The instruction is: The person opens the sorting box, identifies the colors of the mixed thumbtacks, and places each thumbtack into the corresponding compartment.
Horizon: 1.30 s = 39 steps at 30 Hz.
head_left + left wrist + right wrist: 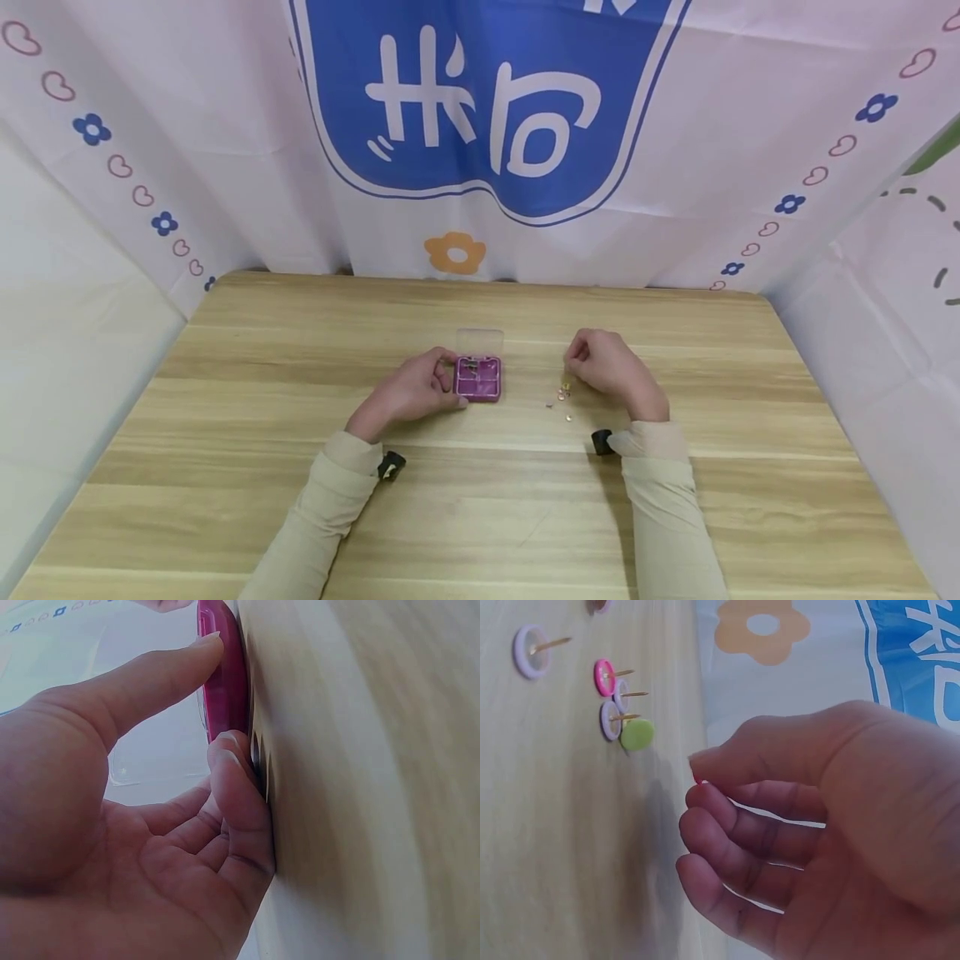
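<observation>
A small purple box [480, 398] with several compartments lies on the table in the head view, its clear lid [480, 340] raised at the back. Small items [470, 365] lie in the back left compartment. My left hand [412, 387] holds the box at its left side, thumb at the front corner, fingers at the back. Between the thumb and index fingertip of my right hand [780, 817] is a thumbtack, of which only a bit of pink shows. Beside that hand lie loose thumbtacks, among them a pink thumbtack [600, 678], a green thumbtack [637, 735] and pale purple ones.
The wooden table [480, 517] runs back to a white printed cloth [300, 208] hanging behind it. One pale thumbtack [523, 652] lies apart from the cluster, its pin pointing up off the table.
</observation>
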{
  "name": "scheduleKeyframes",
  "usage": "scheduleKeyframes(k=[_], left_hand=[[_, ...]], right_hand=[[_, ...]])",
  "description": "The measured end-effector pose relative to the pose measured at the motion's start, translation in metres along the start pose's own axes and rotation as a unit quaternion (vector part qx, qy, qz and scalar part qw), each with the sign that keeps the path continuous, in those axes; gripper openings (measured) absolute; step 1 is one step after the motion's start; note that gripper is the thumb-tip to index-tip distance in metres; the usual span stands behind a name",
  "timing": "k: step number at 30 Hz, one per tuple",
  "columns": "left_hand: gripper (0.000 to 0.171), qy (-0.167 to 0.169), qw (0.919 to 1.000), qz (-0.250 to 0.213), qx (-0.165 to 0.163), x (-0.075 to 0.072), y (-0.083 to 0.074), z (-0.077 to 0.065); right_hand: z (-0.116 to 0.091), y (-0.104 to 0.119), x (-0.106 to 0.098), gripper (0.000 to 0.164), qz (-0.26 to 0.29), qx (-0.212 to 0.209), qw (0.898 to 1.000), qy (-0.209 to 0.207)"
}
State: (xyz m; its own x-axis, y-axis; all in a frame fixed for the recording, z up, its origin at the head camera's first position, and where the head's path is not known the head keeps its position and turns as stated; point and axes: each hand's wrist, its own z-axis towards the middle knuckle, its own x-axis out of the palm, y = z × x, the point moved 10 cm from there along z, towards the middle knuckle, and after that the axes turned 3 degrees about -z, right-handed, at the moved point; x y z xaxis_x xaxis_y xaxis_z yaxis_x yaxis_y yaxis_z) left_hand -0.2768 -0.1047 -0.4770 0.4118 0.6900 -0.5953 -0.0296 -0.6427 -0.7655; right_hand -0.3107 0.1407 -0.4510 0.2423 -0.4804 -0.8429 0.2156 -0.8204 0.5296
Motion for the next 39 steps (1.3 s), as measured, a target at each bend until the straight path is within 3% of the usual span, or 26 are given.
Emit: scheduleKeyframes(k=[11, 19, 28, 39], left_hand=[[0.068, 0.000, 1.0000, -0.002, 0.007, 0.000, 0.000, 0.001], [0.068, -0.002, 1.0000, -0.002, 0.008, 0.000, -0.001, 0.000], [0.067, -0.003, 1.0000, 0.004, 0.006, 0.000, 0.000, 0.000], [0.066, -0.008, 0.9999, 0.004, 0.010, 0.000, 0.000, 0.001]], right_hand=[[0.000, 0.004, -0.002, 0.013, 0.013, -0.010, 1.000, -0.007], [0.000, 0.010, -0.014, 0.015, 0.018, -0.026, 0.998, -0.055], [0.001, 0.015, -0.021, 0.008, 0.036, -0.025, 0.995, -0.093], [0.001, 0.029, -0.020, 0.004, 0.035, -0.052, 0.993, -0.104]])
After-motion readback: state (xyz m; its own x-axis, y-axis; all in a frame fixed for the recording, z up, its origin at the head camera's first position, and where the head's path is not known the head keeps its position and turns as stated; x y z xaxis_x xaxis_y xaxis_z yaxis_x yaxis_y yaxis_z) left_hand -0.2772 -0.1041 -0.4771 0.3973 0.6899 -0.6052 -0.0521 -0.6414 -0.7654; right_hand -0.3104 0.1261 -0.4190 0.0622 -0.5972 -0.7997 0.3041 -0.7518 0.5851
